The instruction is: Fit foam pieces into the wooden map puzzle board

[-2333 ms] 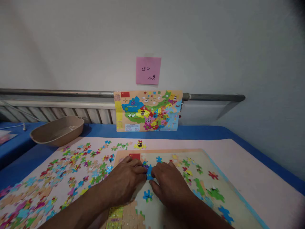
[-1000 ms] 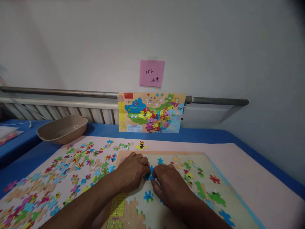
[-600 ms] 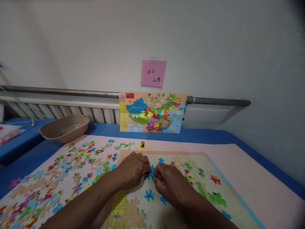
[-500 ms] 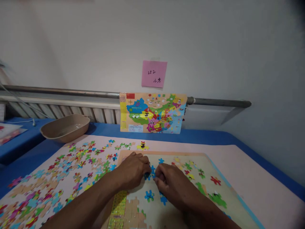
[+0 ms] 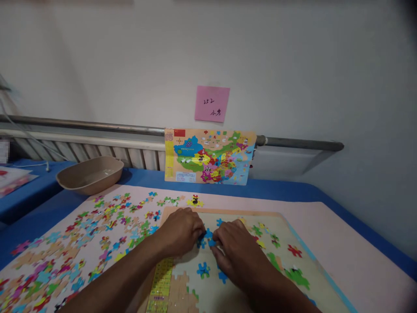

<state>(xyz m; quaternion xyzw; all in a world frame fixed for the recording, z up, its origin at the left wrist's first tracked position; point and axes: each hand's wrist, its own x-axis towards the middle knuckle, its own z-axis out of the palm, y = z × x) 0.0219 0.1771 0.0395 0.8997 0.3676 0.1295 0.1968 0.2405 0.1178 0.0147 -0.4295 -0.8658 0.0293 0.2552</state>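
My left hand point(image 5: 181, 231) and my right hand point(image 5: 237, 248) meet fingertip to fingertip over the puzzle board point(image 5: 286, 226). Between the fingertips sit small blue puzzle pieces point(image 5: 206, 237), pressed and pinched from both sides on the board's upper left part. Another blue piece point(image 5: 203, 269) lies loose on the board just below my hands. A finished tan patch of puzzle point(image 5: 177, 291) fills the board's lower left. Green and red pieces point(image 5: 295, 251) are scattered over the board's right half.
A spread of several loose coloured pieces point(image 5: 81, 234) covers the pink mat left of the board. A beige oval bowl point(image 5: 89, 174) stands at the back left. A map picture point(image 5: 208, 156) leans on the wall under a pink note point(image 5: 212, 103).
Both hands stayed together on the blue pieces, fingers shifting slightly. My head has drifted, so the scene sits a little lower and further right.
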